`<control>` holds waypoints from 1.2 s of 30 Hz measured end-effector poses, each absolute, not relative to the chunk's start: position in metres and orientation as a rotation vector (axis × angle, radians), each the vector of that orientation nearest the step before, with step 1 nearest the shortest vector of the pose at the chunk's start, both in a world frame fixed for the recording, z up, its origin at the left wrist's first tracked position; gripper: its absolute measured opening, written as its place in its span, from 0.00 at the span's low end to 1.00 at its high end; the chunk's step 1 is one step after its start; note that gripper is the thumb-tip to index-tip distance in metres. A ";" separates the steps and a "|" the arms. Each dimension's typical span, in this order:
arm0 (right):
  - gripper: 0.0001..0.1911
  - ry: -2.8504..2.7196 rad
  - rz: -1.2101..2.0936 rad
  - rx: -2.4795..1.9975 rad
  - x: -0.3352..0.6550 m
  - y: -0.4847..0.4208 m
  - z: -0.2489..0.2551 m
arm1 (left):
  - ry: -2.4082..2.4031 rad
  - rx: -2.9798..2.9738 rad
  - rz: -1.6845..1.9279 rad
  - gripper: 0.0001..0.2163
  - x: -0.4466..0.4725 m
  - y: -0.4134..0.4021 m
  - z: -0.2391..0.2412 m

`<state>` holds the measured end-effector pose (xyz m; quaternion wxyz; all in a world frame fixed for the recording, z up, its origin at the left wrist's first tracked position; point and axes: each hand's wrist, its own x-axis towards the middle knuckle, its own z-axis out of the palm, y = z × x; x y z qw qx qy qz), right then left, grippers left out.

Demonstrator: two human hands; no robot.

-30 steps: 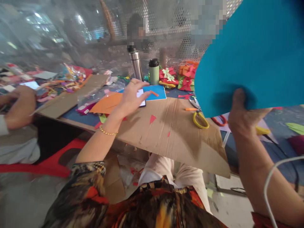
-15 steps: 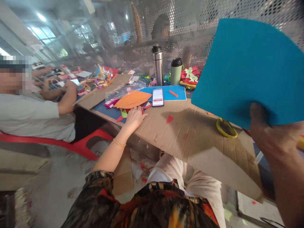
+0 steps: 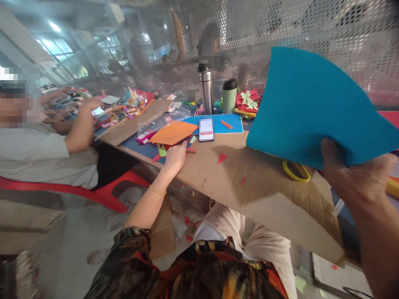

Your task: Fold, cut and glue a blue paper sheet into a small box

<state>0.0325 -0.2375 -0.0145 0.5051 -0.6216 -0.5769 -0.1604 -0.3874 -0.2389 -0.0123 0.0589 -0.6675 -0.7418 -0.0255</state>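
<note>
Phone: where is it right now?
Head view, left of centre: the phone lies screen up, right of the orange paper, in front of the steel flask, beyond the left hand.

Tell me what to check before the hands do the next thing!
1. Right hand grips the blue sheet: ok, held up off the cardboard.
2. Left hand empty: cannot tell, it rests among scraps at the cardboard's edge.
3. Scissors fully in sight: not ok, only a yellow loop shows under the sheet.
4. Phone away from both hands: ok.
5. Steel flask upright: ok.
</note>
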 end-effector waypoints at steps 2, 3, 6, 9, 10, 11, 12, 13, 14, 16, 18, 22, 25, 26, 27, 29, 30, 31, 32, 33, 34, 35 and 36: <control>0.19 -1.414 -0.387 -1.487 0.034 -0.237 -0.015 | -2.202 -2.060 -0.155 0.23 -0.387 -0.243 -0.013; 0.20 -1.434 -0.380 -1.482 0.034 -0.237 -0.014 | -2.171 -2.085 -0.212 0.22 -0.386 -0.243 -0.012; 0.21 -1.496 -0.376 -1.466 0.033 -0.240 -0.009 | -2.073 -2.147 -0.405 0.21 -0.388 -0.233 -0.004; 0.19 -1.546 -0.404 -1.445 0.031 -0.242 -0.004 | -1.942 -2.143 -0.888 0.18 -0.402 -0.209 0.015; 0.19 -1.552 -0.407 -1.443 0.030 -0.242 -0.004 | -1.870 -2.110 -1.119 0.17 -0.410 -0.199 0.023; 0.19 -1.548 -0.406 -1.445 0.030 -0.242 -0.003 | -1.807 -2.062 -1.268 0.16 -0.418 -0.191 0.032; 0.19 -1.538 -0.397 -1.452 0.030 -0.242 -0.003 | -1.762 -1.981 -1.349 0.15 -0.426 -0.183 0.040; 0.19 -1.521 -0.387 -1.461 0.030 -0.242 -0.003 | -1.725 -1.903 -1.382 0.15 -0.434 -0.177 0.047; 0.18 -1.504 -0.379 -1.474 0.030 -0.242 -0.004 | -1.704 -1.843 -1.377 0.15 -0.440 -0.173 0.052; 0.17 -1.476 -0.380 -1.501 0.030 -0.241 -0.003 | -1.726 -1.776 -1.278 0.17 -0.447 -0.171 0.054; 0.16 -1.477 -0.386 -1.519 0.030 -0.241 -0.003 | -1.837 -1.847 -1.071 0.21 -0.446 -0.175 0.047; 0.20 -1.515 -0.373 -1.526 0.030 -0.242 -0.002 | -2.015 -2.188 -0.661 0.21 -0.437 -0.189 0.017; 0.19 -1.552 -0.354 -1.483 0.030 -0.242 -0.003 | -2.018 -2.321 -0.586 0.22 -0.426 -0.202 0.001; 0.18 -1.568 -0.352 -1.456 0.029 -0.242 -0.003 | -1.999 -2.345 -0.588 0.23 -0.420 -0.208 -0.002; 0.16 -1.577 -0.365 -1.420 0.027 -0.243 -0.003 | -1.964 -2.372 -0.603 0.24 -0.411 -0.214 -0.005; 0.14 -1.555 -0.454 -1.305 0.023 -0.246 -0.004 | -1.820 -2.497 -0.652 0.24 -0.388 -0.225 -0.008; 0.14 -1.548 -0.516 -1.231 0.020 -0.248 -0.004 | -1.712 -2.611 -0.681 0.25 -0.373 -0.228 -0.008; 0.15 -1.562 -0.569 -1.151 0.017 -0.252 -0.004 | -1.614 -2.723 -0.702 0.27 -0.357 -0.230 -0.008; 0.15 -1.616 -0.604 -1.062 0.014 -0.256 -0.005 | -1.535 -2.797 -0.731 0.30 -0.342 -0.230 -0.005; 0.17 -1.724 -0.598 -0.982 0.011 -0.261 -0.006 | -1.496 -2.831 -0.769 0.32 -0.327 -0.227 -0.001; 0.21 -1.871 -0.558 -0.902 0.009 -0.265 -0.007 | -1.505 -2.825 -0.850 0.29 -0.315 -0.223 0.005; 0.24 -2.024 -0.505 -0.809 0.007 -0.270 -0.009 | -1.518 -2.812 -0.919 0.25 -0.306 -0.217 0.013; 0.25 -2.138 -0.435 -0.784 0.007 -0.274 -0.011 | -1.496 -2.829 -0.955 0.22 -0.300 -0.210 0.022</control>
